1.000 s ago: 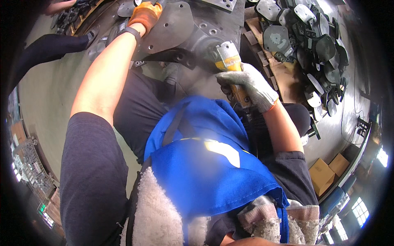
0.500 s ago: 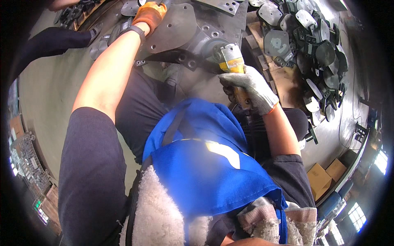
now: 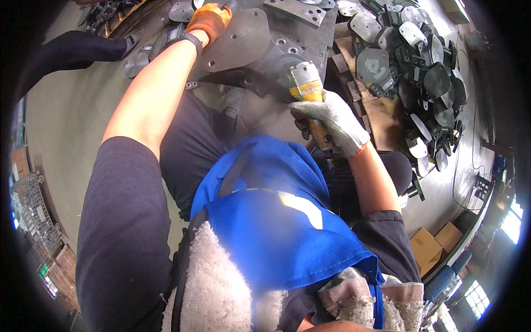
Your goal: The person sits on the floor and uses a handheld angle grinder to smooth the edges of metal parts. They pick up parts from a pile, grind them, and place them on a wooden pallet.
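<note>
My right hand (image 3: 337, 120), in a whitish knit glove, is wrapped round the body of a yellow angle grinder (image 3: 307, 88) with a silver head. The grinder's disc (image 3: 282, 67) lies at the near edge of a dark metal part (image 3: 268, 53) with raised round holes; blur hides whether they touch. At the top of the view my left hand (image 3: 209, 21), in an orange glove, is closed beside a flat grey metal plate (image 3: 239, 41) with rounded corners and small holes. A dark end shows past its fingers, but what it grips is mostly hidden.
Many rounded metal plates with brackets (image 3: 412, 66) are heaped at the right, beside a brown cardboard sheet (image 3: 387, 119). A drilled rectangular block (image 3: 296, 11) lies at the far side. Another person's dark-trousered leg (image 3: 77, 52) is at the left. Cardboard boxes (image 3: 426, 249) stand lower right.
The grinder in my right hand has shifted slightly left across the metal part. My left hand keeps its place by the plate; the whole view has shifted a little.
</note>
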A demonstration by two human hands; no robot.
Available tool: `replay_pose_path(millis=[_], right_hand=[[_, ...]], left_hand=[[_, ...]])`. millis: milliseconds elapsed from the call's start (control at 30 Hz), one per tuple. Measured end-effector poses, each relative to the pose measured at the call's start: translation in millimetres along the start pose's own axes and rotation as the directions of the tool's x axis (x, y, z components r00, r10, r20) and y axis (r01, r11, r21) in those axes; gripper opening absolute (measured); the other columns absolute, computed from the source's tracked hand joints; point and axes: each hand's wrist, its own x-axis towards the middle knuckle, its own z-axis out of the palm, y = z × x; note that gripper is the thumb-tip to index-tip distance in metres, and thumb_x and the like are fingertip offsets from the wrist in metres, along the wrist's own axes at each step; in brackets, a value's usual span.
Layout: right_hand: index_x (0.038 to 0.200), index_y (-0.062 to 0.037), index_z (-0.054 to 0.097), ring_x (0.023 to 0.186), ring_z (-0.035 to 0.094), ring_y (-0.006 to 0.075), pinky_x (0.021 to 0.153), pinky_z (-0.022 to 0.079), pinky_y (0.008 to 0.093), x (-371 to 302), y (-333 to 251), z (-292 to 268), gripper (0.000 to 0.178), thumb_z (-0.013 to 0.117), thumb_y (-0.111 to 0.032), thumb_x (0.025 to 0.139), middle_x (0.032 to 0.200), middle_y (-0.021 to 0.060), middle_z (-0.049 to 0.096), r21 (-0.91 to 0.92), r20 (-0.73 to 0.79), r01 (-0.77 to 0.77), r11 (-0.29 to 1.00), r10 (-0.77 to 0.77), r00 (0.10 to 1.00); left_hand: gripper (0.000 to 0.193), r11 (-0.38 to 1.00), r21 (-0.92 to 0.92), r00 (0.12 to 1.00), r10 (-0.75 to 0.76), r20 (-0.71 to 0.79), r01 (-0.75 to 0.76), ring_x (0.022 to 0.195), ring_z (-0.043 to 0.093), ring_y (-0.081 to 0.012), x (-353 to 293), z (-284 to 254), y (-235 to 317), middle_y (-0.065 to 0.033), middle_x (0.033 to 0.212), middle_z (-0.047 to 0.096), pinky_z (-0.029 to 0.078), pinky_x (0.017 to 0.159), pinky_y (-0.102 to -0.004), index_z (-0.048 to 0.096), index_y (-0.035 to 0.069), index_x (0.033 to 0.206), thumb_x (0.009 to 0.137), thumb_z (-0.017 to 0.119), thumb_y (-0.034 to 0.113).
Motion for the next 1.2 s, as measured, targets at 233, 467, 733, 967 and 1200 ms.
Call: replay_pose_path(millis=[233, 467, 733, 967, 1200], right_hand=[[0.103, -0.0034, 0.066, 0.061, 0.063, 0.0129, 0.055, 0.053, 0.0284, -4.0, 8.9, -4.7, 0.026, 0.08, -0.02, 0.088, 0.076, 0.0046, 0.066, -0.009, -0.024, -0.031, 0.999, 0.031, 0.999], [0.102, -0.0028, 0.066, 0.061, 0.063, 0.013, 0.056, 0.054, 0.0282, 3.6, 7.2, 5.1, 0.027, 0.08, -0.02, 0.088, 0.076, 0.0047, 0.065, -0.136, 0.054, -0.024, 0.99, 0.031, 0.998], [0.098, -0.0033, 0.067, 0.062, 0.063, 0.013, 0.058, 0.053, 0.0282, -6.9, 4.4, 13.8, 0.024, 0.08, -0.019, 0.087, 0.075, 0.0047, 0.065, -0.201, -0.004, -0.021, 0.979, 0.02, 1.0], [0.095, -0.0034, 0.068, 0.062, 0.063, 0.0123, 0.059, 0.052, 0.0279, -9.9, 8.6, 12.0, 0.023, 0.081, -0.02, 0.086, 0.074, 0.0043, 0.066, -0.107, -0.005, -0.069, 0.992, 0.069, 0.998], [0.099, -0.0031, 0.068, 0.063, 0.064, 0.0125, 0.059, 0.052, 0.0279, -6.3, -0.5, 14.7, 0.025, 0.081, -0.021, 0.086, 0.077, 0.0044, 0.066, -0.269, -0.003, -0.042, 0.962, 0.042, 0.999]], left_hand=[[0.024, 0.963, -0.216, 0.981, -0.18, -0.065, 0.163, 0.104, 0.072, -0.0358, -4.1, 3.0, 5.4, -0.0178, 0.113, 0.074, 0.06, 0.087, -0.0453, 0.07, 0.011, 0.117, 0.098, 0.058, 0.02], [0.027, 0.988, -0.111, 0.994, -0.106, 0.015, 0.107, 0.109, 0.071, -0.0374, -4.2, -7.4, 5.5, -0.0184, 0.119, 0.072, 0.059, 0.092, -0.0453, 0.069, 0.012, 0.122, 0.101, 0.055, 0.021], [0.027, 0.994, -0.059, 0.98, 0.099, 0.173, -0.09, 0.103, 0.072, -0.0269, -38.0, -122.0, 18.3, -0.0093, 0.101, 0.078, 0.056, 0.089, -0.0392, 0.08, 0.012, 0.099, 0.088, 0.063, 0.029], [0.03, 0.994, -0.053, 0.98, 0.108, 0.17, -0.1, 0.099, 0.073, -0.027, -43.5, -140.1, 19.4, -0.0104, 0.099, 0.078, 0.057, 0.088, -0.0392, 0.08, 0.012, 0.099, 0.087, 0.063, 0.034], [0.031, 0.821, -0.437, 0.93, -0.306, 0.205, 0.366, 0.098, 0.073, -0.0291, -34.7, -124.8, 25.5, -0.0122, 0.099, 0.078, 0.057, 0.087, -0.0398, 0.079, 0.011, 0.099, 0.085, 0.066, 0.034]])
